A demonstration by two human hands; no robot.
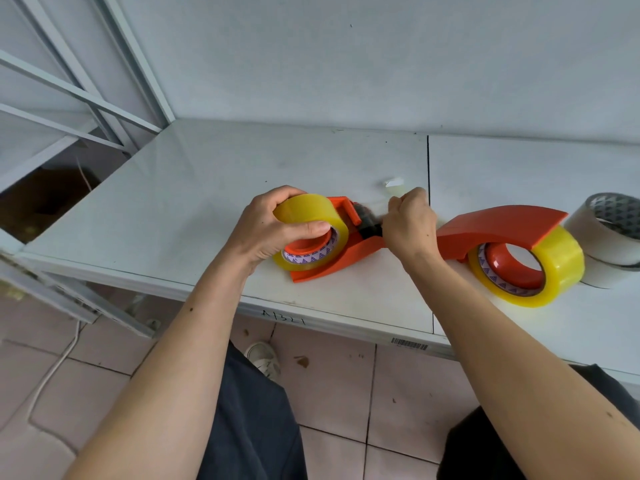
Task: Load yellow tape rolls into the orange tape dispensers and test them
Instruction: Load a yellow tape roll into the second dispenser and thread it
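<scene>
An orange tape dispenser (341, 252) lies on the white table (214, 188) with a yellow tape roll (311, 211) seated on its hub. My left hand (273, 226) grips that roll from the top, thumb across its face. My right hand (410, 221) is closed at the dispenser's front end, pinching the clear tape end near the dark roller (367, 220). To the right, a second orange dispenser (495, 225) lies loaded with another yellow roll (550, 271), untouched.
Two white-grey tape rolls (609, 233) are stacked at the far right edge. A small scrap of clear tape (394, 183) lies behind my right hand. A seam (429, 168) splits the tabletop. A metal frame (104, 98) stands at left; tiled floor lies below.
</scene>
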